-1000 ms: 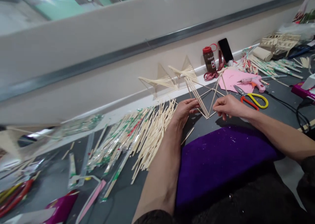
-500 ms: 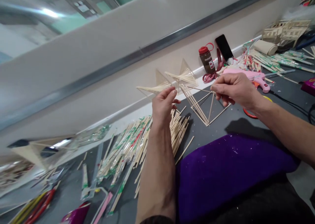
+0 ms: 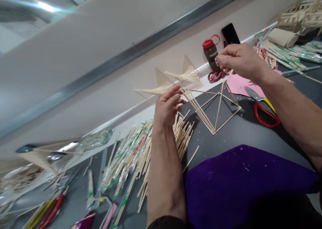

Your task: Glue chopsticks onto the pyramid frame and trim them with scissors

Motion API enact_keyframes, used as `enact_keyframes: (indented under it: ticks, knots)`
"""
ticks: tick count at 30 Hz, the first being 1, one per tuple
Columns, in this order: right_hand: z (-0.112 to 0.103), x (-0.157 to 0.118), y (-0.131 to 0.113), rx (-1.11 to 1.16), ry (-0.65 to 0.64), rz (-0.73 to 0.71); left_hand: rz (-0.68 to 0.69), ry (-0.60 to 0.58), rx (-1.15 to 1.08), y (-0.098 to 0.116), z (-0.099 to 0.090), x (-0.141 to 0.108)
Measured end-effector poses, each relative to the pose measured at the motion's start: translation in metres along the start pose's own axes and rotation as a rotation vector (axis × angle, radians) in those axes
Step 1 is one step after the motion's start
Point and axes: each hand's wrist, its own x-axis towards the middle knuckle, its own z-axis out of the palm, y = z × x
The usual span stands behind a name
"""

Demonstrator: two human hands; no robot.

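A frame of thin wooden sticks (image 3: 219, 113) stands on the grey table, with several sticks side by side along its left edge. My left hand (image 3: 171, 103) is at the upper left corner of this frame, thumb and fingers slightly apart; whether it touches a stick is unclear. My right hand (image 3: 233, 59) is raised above the frame's top, in front of the bottle, with thumb and index finger pinched together. What it pinches, if anything, is too small to make out.
Loose sticks (image 3: 184, 135) and wrapped bundles (image 3: 125, 155) lie left. Twisted stick models (image 3: 187, 75) stand by the wall. Behind are a bottle (image 3: 211, 56) and phone (image 3: 230, 34); scissors (image 3: 266, 113) and pink paper (image 3: 238, 84) lie right. Purple cloth (image 3: 241, 178) is in front.
My right hand has risen away from the frame's top, uncovering its apex and right side. My left hand has stayed near the same corner. The view has shifted slightly, and the scissors show more.
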Motion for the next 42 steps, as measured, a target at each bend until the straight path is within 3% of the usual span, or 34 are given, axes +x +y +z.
enact_keyframes:
  ticks: [5, 9, 19, 23, 27, 33, 38, 42]
  knots:
    - [-0.002, 0.003, 0.003, 0.058, -0.105, 0.192, -0.030, 0.000, -0.005, -0.011, -0.003, 0.005]
    - [0.000, 0.002, 0.001, 0.092, -0.211, 0.227, 0.043, 0.046, 0.003, -0.014, 0.004, 0.006]
    - [0.003, -0.006, -0.006, 0.119, -0.319, 0.180, 0.157, 0.091, 0.098, -0.021, 0.029, 0.003]
    - [0.003, -0.005, 0.003, 0.209, -0.467, 0.045, 0.168, 0.119, 0.087, -0.024, 0.027, 0.006]
    - [0.006, -0.008, 0.005, 0.252, -0.577, -0.047, 0.156, 0.064, 0.101, -0.021, 0.022, 0.006]
    - [0.013, -0.013, -0.001, 0.272, -0.354, 0.001, 0.113, -0.015, 0.051, -0.017, 0.024, 0.003]
    - [0.010, -0.013, -0.012, 0.226, -0.494, 0.011, 0.126, -0.057, 0.026, -0.015, 0.025, 0.003]
    - [0.009, -0.010, -0.017, 0.268, -0.390, 0.018, 0.146, -0.120, 0.022, -0.012, 0.022, 0.001]
